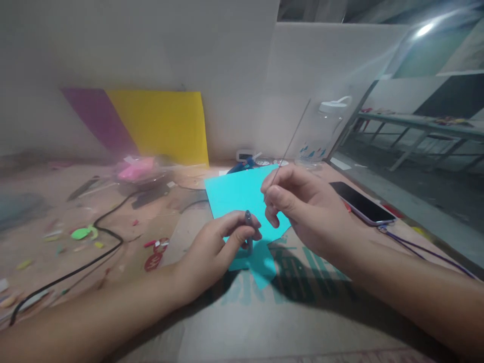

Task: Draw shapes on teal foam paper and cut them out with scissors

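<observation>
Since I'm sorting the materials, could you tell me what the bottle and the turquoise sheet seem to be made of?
Clear bottle with white lid: probably glossy plastic; the wall shows through it. Turquoise flat sheet: likely matt paper or thin card, evenly coloured with crisp edges.

From head height we look forward and down, with our left hand [223,239] and right hand [308,209] close below, across the tabletop [126,219] to the pale wall [151,45] and farther table [427,123].
</observation>
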The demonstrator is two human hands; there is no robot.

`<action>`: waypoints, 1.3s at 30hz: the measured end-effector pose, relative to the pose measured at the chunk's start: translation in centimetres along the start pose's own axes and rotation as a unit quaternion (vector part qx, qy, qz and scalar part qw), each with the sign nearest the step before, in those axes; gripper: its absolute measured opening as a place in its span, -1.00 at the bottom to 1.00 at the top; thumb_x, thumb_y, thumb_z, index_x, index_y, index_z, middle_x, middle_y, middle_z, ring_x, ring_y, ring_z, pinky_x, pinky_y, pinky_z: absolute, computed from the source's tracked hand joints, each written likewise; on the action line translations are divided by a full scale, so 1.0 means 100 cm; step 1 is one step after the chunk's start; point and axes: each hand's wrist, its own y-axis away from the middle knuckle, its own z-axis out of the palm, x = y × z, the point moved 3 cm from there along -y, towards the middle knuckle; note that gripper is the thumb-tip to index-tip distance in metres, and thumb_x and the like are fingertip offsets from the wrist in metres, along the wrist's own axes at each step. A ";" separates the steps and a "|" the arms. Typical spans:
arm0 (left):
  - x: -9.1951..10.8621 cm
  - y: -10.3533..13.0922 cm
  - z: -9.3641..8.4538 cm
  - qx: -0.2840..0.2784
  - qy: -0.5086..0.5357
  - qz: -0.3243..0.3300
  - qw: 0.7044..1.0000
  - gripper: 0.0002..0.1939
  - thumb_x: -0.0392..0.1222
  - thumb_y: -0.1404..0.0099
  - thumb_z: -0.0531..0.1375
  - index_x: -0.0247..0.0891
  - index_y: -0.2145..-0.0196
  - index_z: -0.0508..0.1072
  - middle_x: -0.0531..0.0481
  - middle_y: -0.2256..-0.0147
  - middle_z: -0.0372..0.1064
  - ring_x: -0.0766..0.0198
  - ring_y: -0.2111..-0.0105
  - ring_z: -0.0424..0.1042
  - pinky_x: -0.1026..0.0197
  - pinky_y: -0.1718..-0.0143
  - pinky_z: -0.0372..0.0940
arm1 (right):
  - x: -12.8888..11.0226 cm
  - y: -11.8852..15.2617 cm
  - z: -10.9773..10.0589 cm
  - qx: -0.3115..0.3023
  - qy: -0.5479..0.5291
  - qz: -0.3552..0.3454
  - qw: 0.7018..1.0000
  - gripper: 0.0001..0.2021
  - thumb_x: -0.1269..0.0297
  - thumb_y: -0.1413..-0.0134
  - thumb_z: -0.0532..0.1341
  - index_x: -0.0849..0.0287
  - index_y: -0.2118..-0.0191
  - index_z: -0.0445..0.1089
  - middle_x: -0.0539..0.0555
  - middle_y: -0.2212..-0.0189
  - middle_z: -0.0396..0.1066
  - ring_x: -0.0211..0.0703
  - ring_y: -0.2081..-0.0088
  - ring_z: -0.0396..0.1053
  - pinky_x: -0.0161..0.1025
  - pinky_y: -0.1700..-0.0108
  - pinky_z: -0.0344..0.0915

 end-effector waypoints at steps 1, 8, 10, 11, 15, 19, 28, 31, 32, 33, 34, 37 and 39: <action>0.002 0.001 0.000 0.003 -0.014 0.014 1.000 -0.78 -0.19 -0.49 0.06 -0.26 0.27 0.46 0.03 0.33 0.49 0.34 0.35 0.48 0.32 0.26 0.38 | -0.001 0.001 0.002 -0.007 -0.008 0.005 1.000 -0.85 0.24 -0.23 0.34 0.13 0.33 0.42 -0.11 0.44 0.34 -0.39 0.53 0.32 -0.39 0.50 0.33; -0.001 0.009 0.003 0.020 -0.046 0.066 0.997 -0.80 -0.27 -0.51 0.05 -0.23 0.27 0.43 0.09 0.34 0.49 0.39 0.32 0.48 0.39 0.23 0.34 | -0.003 0.006 0.014 -0.030 -0.060 0.048 0.997 -0.83 0.26 -0.19 0.37 0.16 0.36 0.41 -0.11 0.49 0.35 -0.41 0.56 0.33 -0.41 0.51 0.34; -0.002 0.012 0.007 0.000 -0.043 0.073 0.996 -0.81 -0.28 -0.51 0.05 -0.21 0.24 0.43 0.11 0.32 0.49 0.39 0.30 0.48 0.40 0.21 0.34 | -0.001 0.006 0.015 -0.029 -0.062 0.064 0.996 -0.82 0.25 -0.17 0.39 0.16 0.36 0.40 -0.12 0.49 0.34 -0.40 0.57 0.32 -0.41 0.54 0.33; -0.002 0.013 0.008 -0.010 -0.039 0.075 0.996 -0.82 -0.28 -0.51 0.05 -0.20 0.22 0.43 0.11 0.31 0.49 0.40 0.28 0.48 0.40 0.20 0.34 | 0.000 0.006 0.015 -0.028 -0.062 0.070 0.995 -0.81 0.24 -0.16 0.39 0.16 0.36 0.40 -0.12 0.49 0.34 -0.40 0.58 0.32 -0.41 0.55 0.32; -0.001 0.013 0.011 -0.012 -0.030 0.069 0.997 -0.83 -0.30 -0.50 0.05 -0.20 0.21 0.43 0.11 0.29 0.51 0.40 0.32 0.46 0.40 0.24 0.32 | 0.001 0.007 0.015 -0.030 -0.045 0.078 0.995 -0.84 0.29 -0.19 0.34 0.15 0.36 0.38 -0.11 0.49 0.33 -0.40 0.59 0.30 -0.40 0.56 0.29; -0.002 0.009 0.008 0.004 -0.030 0.058 0.998 -0.78 -0.30 -0.49 0.04 -0.24 0.31 0.41 0.09 0.32 0.51 0.40 0.37 0.45 0.39 0.28 0.32 | 0.001 0.011 0.017 -0.046 -0.007 0.092 0.995 -0.88 0.32 -0.25 0.27 0.15 0.33 0.36 -0.09 0.49 0.34 -0.41 0.61 0.29 -0.39 0.54 0.28; 0.001 0.011 0.009 0.008 -0.052 0.071 0.996 -0.80 -0.31 -0.49 0.06 -0.22 0.30 0.41 0.14 0.32 0.51 0.41 0.35 0.44 0.41 0.26 0.29 | 0.005 0.012 0.018 -0.078 -0.026 0.118 0.990 -0.88 0.28 -0.33 0.20 0.11 0.28 0.28 -0.16 0.64 0.28 -0.35 0.64 0.29 -0.41 0.57 0.32; 0.000 0.012 0.010 -0.001 -0.052 0.065 0.997 -0.80 -0.30 -0.49 0.05 -0.22 0.29 0.41 0.13 0.32 0.51 0.40 0.35 0.44 0.39 0.24 0.30 | 0.004 0.012 0.019 -0.081 -0.032 0.115 0.989 -0.88 0.30 -0.33 0.20 0.12 0.28 0.27 -0.18 0.62 0.27 -0.38 0.64 0.27 -0.43 0.59 0.31; -0.001 0.012 0.010 -0.003 -0.051 0.063 0.997 -0.80 -0.29 -0.50 0.04 -0.22 0.29 0.41 0.12 0.31 0.51 0.39 0.35 0.44 0.38 0.24 0.30 | 0.003 0.012 0.019 -0.082 -0.034 0.114 0.990 -0.88 0.31 -0.33 0.20 0.12 0.28 0.28 -0.18 0.61 0.27 -0.39 0.64 0.27 -0.43 0.59 0.31; -0.002 0.012 0.010 -0.004 -0.049 0.060 0.997 -0.80 -0.28 -0.50 0.05 -0.22 0.29 0.41 0.11 0.31 0.51 0.38 0.35 0.45 0.37 0.24 0.31 | 0.003 0.011 0.019 -0.083 -0.036 0.111 0.990 -0.89 0.33 -0.33 0.20 0.13 0.28 0.28 -0.18 0.60 0.27 -0.40 0.64 0.27 -0.44 0.59 0.32; -0.002 0.012 0.009 -0.003 -0.048 0.058 0.997 -0.81 -0.28 -0.49 0.05 -0.22 0.29 0.41 0.10 0.31 0.51 0.38 0.34 0.45 0.36 0.23 0.31 | 0.003 0.011 0.019 -0.083 -0.037 0.109 0.990 -0.89 0.34 -0.32 0.20 0.14 0.28 0.28 -0.18 0.59 0.28 -0.41 0.64 0.28 -0.45 0.58 0.32; -0.003 0.012 0.009 -0.005 -0.046 0.056 0.997 -0.81 -0.27 -0.50 0.05 -0.22 0.28 0.41 0.09 0.30 0.52 0.37 0.34 0.45 0.35 0.22 0.32 | 0.003 0.010 0.018 -0.088 -0.036 0.112 0.989 -0.89 0.36 -0.32 0.20 0.15 0.28 0.27 -0.19 0.57 0.29 -0.44 0.65 0.30 -0.46 0.56 0.31; -0.003 0.011 0.009 -0.006 -0.044 0.057 0.997 -0.81 -0.27 -0.50 0.04 -0.22 0.28 0.41 0.08 0.29 0.52 0.37 0.33 0.46 0.34 0.22 0.32 | 0.004 0.010 0.018 -0.093 -0.034 0.115 0.988 -0.88 0.36 -0.33 0.19 0.15 0.28 0.27 -0.19 0.59 0.29 -0.45 0.66 0.30 -0.46 0.55 0.30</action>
